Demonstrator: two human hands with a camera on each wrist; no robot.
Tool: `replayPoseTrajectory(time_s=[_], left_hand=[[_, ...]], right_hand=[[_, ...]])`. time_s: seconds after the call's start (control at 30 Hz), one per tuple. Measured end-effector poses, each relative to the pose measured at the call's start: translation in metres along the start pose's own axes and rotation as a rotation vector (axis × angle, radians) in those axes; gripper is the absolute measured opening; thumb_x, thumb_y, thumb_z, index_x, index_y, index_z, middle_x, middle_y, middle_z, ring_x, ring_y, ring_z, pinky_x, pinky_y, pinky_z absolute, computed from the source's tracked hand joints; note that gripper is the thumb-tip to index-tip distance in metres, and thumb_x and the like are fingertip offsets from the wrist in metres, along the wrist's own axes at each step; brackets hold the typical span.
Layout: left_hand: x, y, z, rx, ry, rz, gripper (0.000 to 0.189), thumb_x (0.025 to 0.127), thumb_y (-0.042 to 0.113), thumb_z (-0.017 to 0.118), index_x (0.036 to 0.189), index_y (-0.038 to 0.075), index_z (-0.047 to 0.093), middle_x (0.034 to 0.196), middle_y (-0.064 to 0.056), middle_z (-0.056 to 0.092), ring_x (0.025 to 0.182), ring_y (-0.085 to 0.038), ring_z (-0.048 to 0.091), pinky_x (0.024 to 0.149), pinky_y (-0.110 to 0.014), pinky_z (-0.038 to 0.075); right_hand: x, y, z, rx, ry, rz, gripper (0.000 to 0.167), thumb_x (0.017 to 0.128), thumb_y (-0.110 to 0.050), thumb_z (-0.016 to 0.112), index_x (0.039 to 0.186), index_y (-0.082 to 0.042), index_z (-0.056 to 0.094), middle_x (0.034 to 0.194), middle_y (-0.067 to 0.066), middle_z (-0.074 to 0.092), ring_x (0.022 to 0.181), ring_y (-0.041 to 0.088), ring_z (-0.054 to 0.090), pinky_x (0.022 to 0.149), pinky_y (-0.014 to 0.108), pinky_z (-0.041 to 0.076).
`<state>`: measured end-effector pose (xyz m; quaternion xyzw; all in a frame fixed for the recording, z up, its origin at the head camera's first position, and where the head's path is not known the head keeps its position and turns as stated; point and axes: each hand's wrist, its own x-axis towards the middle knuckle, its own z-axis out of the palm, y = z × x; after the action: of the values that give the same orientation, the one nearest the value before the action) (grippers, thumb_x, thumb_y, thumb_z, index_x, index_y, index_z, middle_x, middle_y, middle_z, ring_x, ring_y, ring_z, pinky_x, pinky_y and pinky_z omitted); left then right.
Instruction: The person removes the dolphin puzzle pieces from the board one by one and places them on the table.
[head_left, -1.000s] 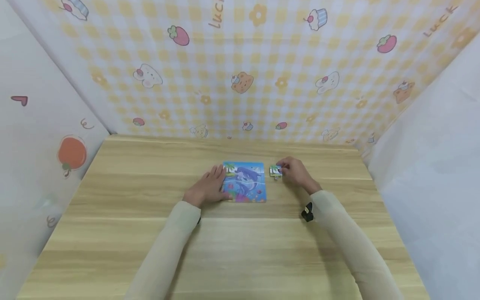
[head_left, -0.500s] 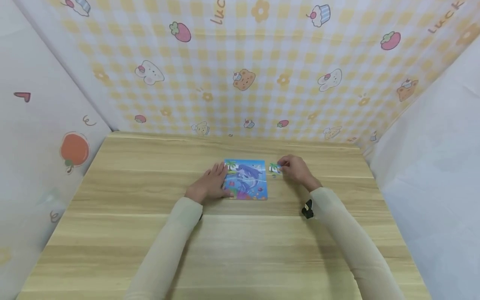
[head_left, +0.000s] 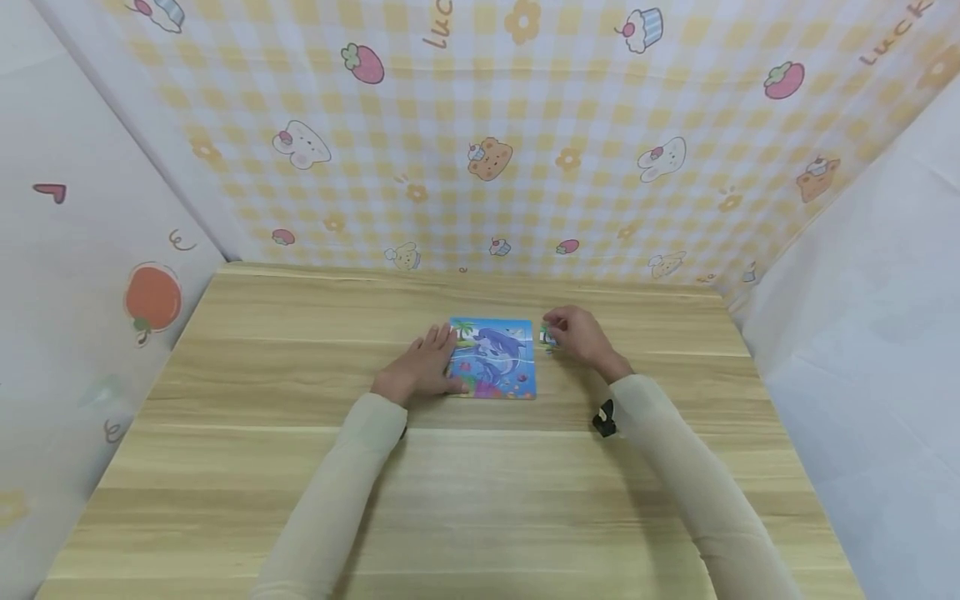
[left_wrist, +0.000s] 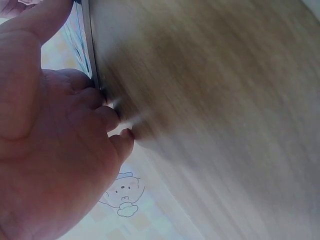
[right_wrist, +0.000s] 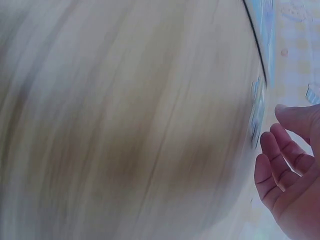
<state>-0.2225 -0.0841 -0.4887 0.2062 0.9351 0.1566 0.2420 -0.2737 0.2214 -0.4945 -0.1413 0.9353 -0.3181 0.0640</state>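
A square jigsaw puzzle (head_left: 495, 358) with a dolphin picture lies flat on the wooden table. My left hand (head_left: 420, 367) rests along its left side, fingers extended and thumb on the lower left corner; the left wrist view has the fingertips at the puzzle's edge (left_wrist: 90, 45). Just right of the puzzle lies a loose jigsaw piece (head_left: 547, 335) with a palm tree on it, partly covered by my right hand (head_left: 583, 337). In the right wrist view the fingers are loosely bent and apart from the piece (right_wrist: 257, 112), with nothing between thumb and fingers.
The wooden table (head_left: 465, 492) extends all around. A yellow checked cloth wall (head_left: 420, 108) stands close behind the puzzle. White sheets (head_left: 862, 333) hang at both sides.
My right hand has let go of the palm tree piece and shifted slightly left over it. The left hand stays on the puzzle. The head view has tilted slightly.
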Motion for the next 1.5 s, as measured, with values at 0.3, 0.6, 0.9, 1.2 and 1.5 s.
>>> replayPoseTrajectory(time_s=[0.3, 0.6, 0.9, 1.2, 1.5], left_hand=[[0.000, -0.002, 0.001, -0.016, -0.009, -0.003, 0.102, 0.092, 0.053, 0.062, 0.159, 0.002, 0.003, 0.166, -0.015, -0.008, 0.153, -0.032, -0.007, 0.125, -0.049, 0.004], [-0.001, -0.003, -0.001, -0.010, -0.006, -0.003, 0.102, 0.093, 0.052, 0.062, 0.158, 0.002, 0.002, 0.166, -0.016, -0.007, 0.153, -0.033, -0.007, 0.125, -0.049, 0.004], [0.000, -0.004, 0.000, -0.027, -0.008, 0.003, 0.104, 0.092, 0.054, 0.062, 0.159, 0.004, 0.000, 0.166, -0.014, -0.009, 0.153, -0.031, -0.009, 0.125, -0.048, 0.002], [0.000, -0.005, 0.000, -0.033, -0.015, 0.004, 0.103, 0.092, 0.053, 0.062, 0.159, 0.004, 0.000, 0.166, -0.014, -0.010, 0.153, -0.031, -0.010, 0.125, -0.048, 0.002], [0.001, -0.004, -0.001, -0.032, -0.016, 0.010, 0.103, 0.092, 0.052, 0.063, 0.159, 0.004, 0.001, 0.166, -0.014, -0.009, 0.153, -0.031, -0.009, 0.125, -0.048, 0.002]], right_hand=[[0.013, -0.031, 0.021, -0.005, -0.077, -0.061, 0.036, 0.092, -0.013, 0.069, 0.125, 0.002, 0.065, 0.126, 0.020, 0.063, 0.105, 0.032, 0.063, 0.092, 0.045, 0.054], [0.027, -0.065, 0.038, -0.155, -0.211, -0.157, 0.051, 0.092, -0.022, 0.072, 0.136, -0.002, 0.058, 0.132, 0.018, 0.057, 0.124, 0.032, 0.052, 0.111, 0.046, 0.041], [0.033, -0.087, 0.054, -0.292, -0.233, -0.187, 0.040, 0.095, -0.027, 0.067, 0.131, -0.010, 0.064, 0.130, 0.016, 0.057, 0.120, 0.034, 0.054, 0.101, 0.049, 0.050], [0.038, -0.092, 0.055, -0.276, -0.256, -0.145, 0.033, 0.094, -0.023, 0.068, 0.124, -0.008, 0.067, 0.129, 0.019, 0.058, 0.122, 0.037, 0.052, 0.106, 0.051, 0.045], [0.039, -0.093, 0.055, -0.261, -0.249, -0.108, 0.032, 0.093, -0.021, 0.070, 0.122, -0.010, 0.064, 0.136, 0.020, 0.052, 0.130, 0.041, 0.042, 0.109, 0.054, 0.040]])
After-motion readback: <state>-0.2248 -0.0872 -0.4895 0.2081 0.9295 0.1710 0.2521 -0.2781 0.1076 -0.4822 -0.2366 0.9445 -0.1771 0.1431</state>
